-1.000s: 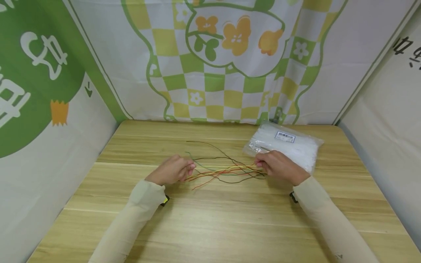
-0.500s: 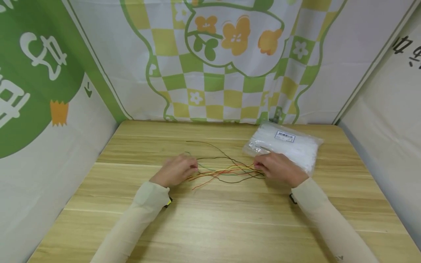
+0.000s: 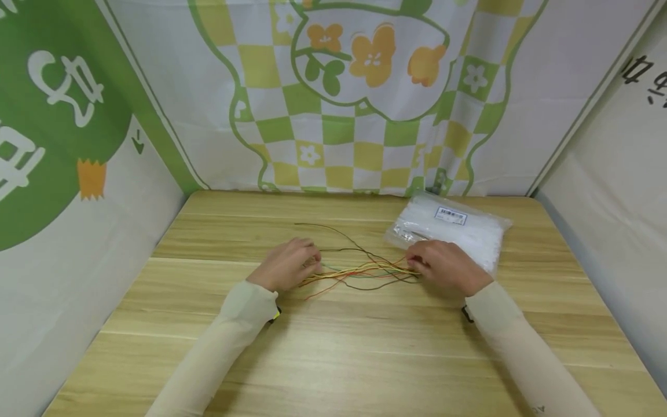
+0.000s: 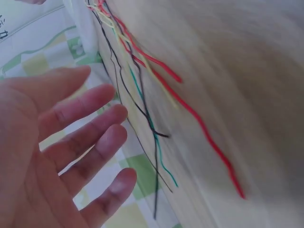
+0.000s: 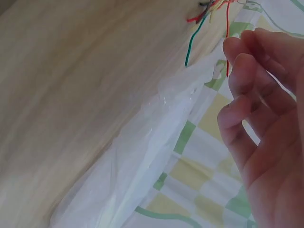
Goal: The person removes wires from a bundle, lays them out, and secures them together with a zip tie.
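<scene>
Several thin wires (image 3: 365,269) in red, yellow, green, black and brown lie loosely crossed on the table between the two hands. My left hand (image 3: 285,265) hovers at their left ends. In the left wrist view, the fingers (image 4: 111,142) are spread and relaxed, apart from each other, with nothing between them. The wire ends fan out beside them. My right hand (image 3: 445,266) is at the right ends. In the right wrist view, its fingers are loosely bent beside a red wire (image 5: 227,21), which passes behind a fingertip; no firm grip shows.
A clear plastic bag (image 3: 448,229) of white contents, with a barcode label, lies behind and beside the right hand. Printed cloth (image 3: 354,139) hangs along the table's back edge. The wooden table (image 3: 333,353) stretches toward the person.
A yellow wire was stretched between both hands a second ago; the left hand has let it go among the others and moved rightward. The right hand has barely moved.
</scene>
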### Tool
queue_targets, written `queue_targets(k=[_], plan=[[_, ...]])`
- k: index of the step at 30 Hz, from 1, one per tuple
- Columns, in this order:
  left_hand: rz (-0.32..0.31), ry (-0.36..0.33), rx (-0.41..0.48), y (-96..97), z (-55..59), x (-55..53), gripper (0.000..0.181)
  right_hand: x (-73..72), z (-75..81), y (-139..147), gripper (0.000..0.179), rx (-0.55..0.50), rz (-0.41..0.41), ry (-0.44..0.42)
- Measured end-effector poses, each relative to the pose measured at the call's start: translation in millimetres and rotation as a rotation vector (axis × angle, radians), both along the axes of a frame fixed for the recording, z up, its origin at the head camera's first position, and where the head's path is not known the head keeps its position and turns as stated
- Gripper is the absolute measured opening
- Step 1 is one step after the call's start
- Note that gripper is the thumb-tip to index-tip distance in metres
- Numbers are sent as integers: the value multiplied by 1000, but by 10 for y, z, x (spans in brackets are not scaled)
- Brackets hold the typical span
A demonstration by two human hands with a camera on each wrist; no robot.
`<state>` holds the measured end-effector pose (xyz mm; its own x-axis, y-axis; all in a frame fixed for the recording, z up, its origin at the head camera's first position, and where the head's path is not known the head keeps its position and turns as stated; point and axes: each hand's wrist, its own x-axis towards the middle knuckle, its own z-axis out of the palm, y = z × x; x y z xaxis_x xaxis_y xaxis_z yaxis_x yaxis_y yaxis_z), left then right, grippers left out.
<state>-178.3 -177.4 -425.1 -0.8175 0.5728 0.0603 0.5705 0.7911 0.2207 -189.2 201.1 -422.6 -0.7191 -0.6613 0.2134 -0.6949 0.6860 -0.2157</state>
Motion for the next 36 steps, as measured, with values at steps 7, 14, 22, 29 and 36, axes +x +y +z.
queue_targets(k=[7, 14, 22, 29, 36], plan=[[-80, -42, -3, 190, 88, -144, 43, -30, 110, 74, 9, 3, -73, -67], [-99, -186, -118, 427, 128, -316, 103, -110, 144, 125, 12, 7, -139, -64], [-81, -247, -287, 560, 110, -373, 115, -245, 137, 125, 21, 29, -214, -64], [-103, -167, -296, 589, 71, -378, 88, -383, 19, 156, 23, 99, -217, -62], [-133, -92, -238, 587, 38, -309, 63, -470, -52, 170, 34, 115, -240, -71]])
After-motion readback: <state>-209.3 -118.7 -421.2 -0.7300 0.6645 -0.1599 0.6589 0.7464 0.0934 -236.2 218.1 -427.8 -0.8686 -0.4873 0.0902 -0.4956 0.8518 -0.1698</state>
